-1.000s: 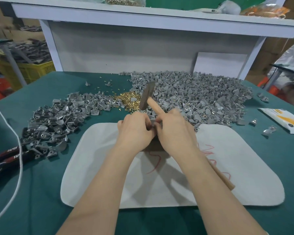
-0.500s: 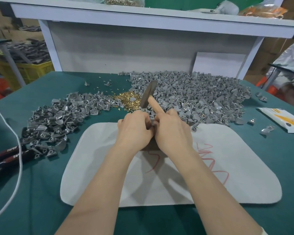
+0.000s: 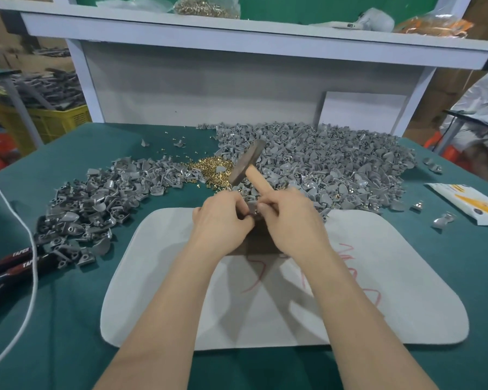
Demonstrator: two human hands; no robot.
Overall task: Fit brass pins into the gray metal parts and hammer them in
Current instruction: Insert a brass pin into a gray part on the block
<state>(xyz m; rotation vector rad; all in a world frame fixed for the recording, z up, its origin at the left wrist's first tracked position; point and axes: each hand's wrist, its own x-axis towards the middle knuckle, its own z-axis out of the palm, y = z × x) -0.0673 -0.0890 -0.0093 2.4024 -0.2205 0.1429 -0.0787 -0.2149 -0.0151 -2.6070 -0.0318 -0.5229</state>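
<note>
A gray part (image 3: 251, 207) sits pinched between two bare hands at the far edge of a white mat (image 3: 293, 311), over a dark block (image 3: 261, 244) that the hands mostly hide. The left hand (image 3: 223, 219) has its fingers (image 3: 238, 205) curled onto the part. The right hand (image 3: 290, 219) grips a hammer (image 3: 247, 161); its forefinger lies straight along the hammer's neck, the other fingers are clamped below, and the head stands tilted above both hands. How the part meets the block cannot be made out.

Just beyond the hands lie loose brass pins (image 3: 210, 168), between a big heap (image 3: 327, 161) of gray parts on the right and a smaller heap (image 3: 96, 204) spread to the left. A few stray parts (image 3: 443, 219) rest apart near a white and yellow packet (image 3: 468, 205) at the right edge. Red scrawl (image 3: 352, 266) marks the mat. The mat and heaps lie on a green surface (image 3: 68, 342), where red-and-black pliers (image 3: 12, 263) and a white cord (image 3: 28, 243) cross the left side.

Behind, a pale panel (image 3: 197, 88) backs the surface and a white board (image 3: 361, 111) leans against it. A shelf (image 3: 237, 33) overhead carries a clear bag (image 3: 209, 7) of brass pieces and other wrapped goods. At far left stands a yellow crate (image 3: 59, 122) with dark metal stock above it.
</note>
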